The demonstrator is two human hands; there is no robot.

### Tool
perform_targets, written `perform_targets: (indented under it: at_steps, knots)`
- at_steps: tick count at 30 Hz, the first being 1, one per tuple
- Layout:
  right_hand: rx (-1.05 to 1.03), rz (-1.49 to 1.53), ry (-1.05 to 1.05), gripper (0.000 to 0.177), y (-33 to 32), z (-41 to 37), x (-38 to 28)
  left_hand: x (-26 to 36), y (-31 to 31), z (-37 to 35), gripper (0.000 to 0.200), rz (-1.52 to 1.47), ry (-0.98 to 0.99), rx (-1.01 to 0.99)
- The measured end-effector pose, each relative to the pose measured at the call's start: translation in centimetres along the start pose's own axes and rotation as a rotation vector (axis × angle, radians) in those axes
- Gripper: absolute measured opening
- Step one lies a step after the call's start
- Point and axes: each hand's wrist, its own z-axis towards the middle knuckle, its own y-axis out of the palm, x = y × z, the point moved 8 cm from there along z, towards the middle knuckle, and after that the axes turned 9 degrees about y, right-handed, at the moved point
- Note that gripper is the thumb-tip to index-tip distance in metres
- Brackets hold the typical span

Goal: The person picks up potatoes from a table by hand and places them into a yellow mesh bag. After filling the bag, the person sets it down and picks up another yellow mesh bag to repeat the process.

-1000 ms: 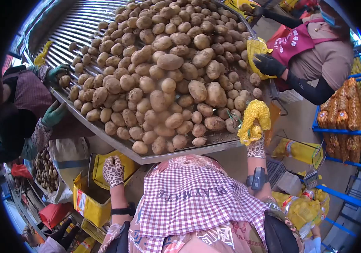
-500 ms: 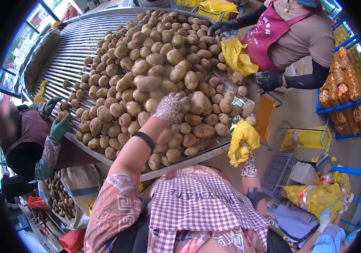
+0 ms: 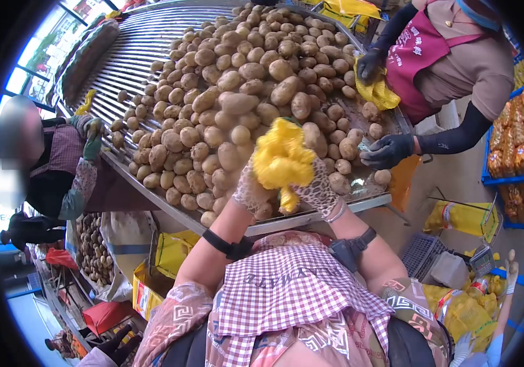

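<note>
A bunched yellow mesh bag (image 3: 282, 156) is between my two hands, above the near edge of the potato heap. My left hand (image 3: 251, 191), in a leopard-print glove, grips it from the left, with the fingertips behind the mesh. On the other side my right hand (image 3: 323, 192), gloved alike, is closed on the bag; its fingers are partly covered. Just beyond lie the potatoes (image 3: 231, 104), brown and of mixed sizes, piled on the sorting table.
The slatted metal table (image 3: 133, 52) has a raised rim toward me. Across on the right, a co-worker's dark-gloved hand (image 3: 371, 66) is at another yellow mesh bag (image 3: 379, 92). A second co-worker's green-gloved hand (image 3: 92, 147) is at the left edge. A crate (image 3: 422, 254) stands right.
My left hand has left the potatoes and come to the bag. My right hand has brought the bag up and left over the table edge. My view has shifted a little.
</note>
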Motion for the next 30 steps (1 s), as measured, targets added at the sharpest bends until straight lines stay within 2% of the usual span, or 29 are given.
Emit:
perform_targets:
  at_steps: [2, 3, 4, 7, 8, 10, 11, 12, 14, 15, 16, 18, 20, 21, 22, 23, 24, 26, 27, 28, 30]
  knots:
    - [-0.205, 0.29, 0.738, 0.048, 1.6, -1.4, 6.0, -0.1, -1.5, -2.0, 0.052, -0.324, -0.259, 0.235]
    - [-0.105, 0.614, 0.858, 0.041, 1.9, -2.9, 7.5, 1.0, -1.7, -2.2, 0.048, -0.291, -0.222, 0.185]
    - [-0.134, 0.766, 0.958, 0.042, 2.8, -4.0, 8.9, 1.1, -2.0, -2.2, 0.048, -0.294, -0.218, 0.194]
    - [-0.147, 1.011, 0.747, 0.046, 3.8, -1.9, 5.5, -0.8, -2.2, -2.5, 0.05, -0.344, -0.295, 0.335]
    - [-0.196, 0.89, 0.569, 0.045, 3.9, -0.2, 3.2, -1.0, -0.9, -2.4, 0.051, -0.36, -0.295, 0.281]
    - [-0.26, 0.613, 0.577, 0.047, 5.2, 0.6, 2.0, -0.3, 0.8, -2.8, 0.05, -0.236, -0.292, 0.349]
    - [-0.128, 0.569, 0.527, 0.05, 5.3, 0.3, 2.0, 0.5, 0.2, -2.8, 0.048, -0.058, -0.25, 0.45]
    - [-0.16, 0.249, 0.398, 0.05, 5.0, 0.5, 0.0, 0.5, -0.7, -2.7, 0.046, -0.071, -0.235, 0.525]
    - [-0.038, 0.125, 0.313, 0.049, 5.0, -0.4, -1.7, -2.0, -4.7, -1.8, 0.042, -0.175, -0.079, 0.473]
    - [-0.131, 0.035, 0.349, 0.049, 5.6, -0.6, -1.4, -2.4, -3.7, -2.3, 0.04, -0.37, -0.141, 0.484]
    - [-0.197, 0.307, 0.488, 0.048, 6.4, -1.0, 0.4, -3.8, -4.9, -2.7, 0.042, -0.314, -0.25, 0.492]
    - [-0.181, 0.263, 0.462, 0.046, 6.0, -2.0, 1.3, -2.8, -3.1, -2.8, 0.051, -0.319, -0.304, 0.347]
    - [-0.283, 0.089, 0.524, 0.041, 6.0, -4.3, 4.3, -0.7, -2.8, -3.6, 0.057, -0.486, -0.383, 0.29]
    - [-0.257, 0.168, 0.671, 0.04, 5.0, -5.1, 5.7, 0.4, -4.2, -3.6, 0.062, -0.426, -0.376, 0.428]
    - [-0.227, 0.247, 0.821, 0.039, 4.4, -5.7, 6.5, -0.1, -5.9, -2.8, 0.064, -0.538, -0.392, 0.232]
    - [-0.227, 0.311, 1.003, 0.038, 3.3, -4.9, 5.3, -0.1, -6.8, -2.5, 0.066, -0.515, -0.38, 0.294]
    - [-0.133, 0.392, 0.947, 0.038, 3.1, -4.0, 5.3, 0.3, -7.2, -2.5, 0.068, -0.487, -0.365, 0.355]
    - [-0.052, 0.518, 0.839, 0.038, 2.9, -1.5, 2.7, 1.4, -5.4, -3.0, 0.066, -0.565, -0.408, 0.313]
    - [-0.125, 0.406, 0.769, 0.048, 3.1, 0.1, 0.5, 1.7, -4.2, -3.3, 0.066, -0.64, -0.448, 0.273]
    - [-0.144, 0.424, 0.684, 0.06, 4.5, 0.2, 0.2, 0.5, -5.1, -3.0, 0.066, -0.642, -0.454, 0.264]
    - [-0.236, 0.049, 0.32, 0.068, 5.4, 0.8, -5.7, 1.1, -5.5, -1.2, 0.064, -0.603, -0.15, -0.003]
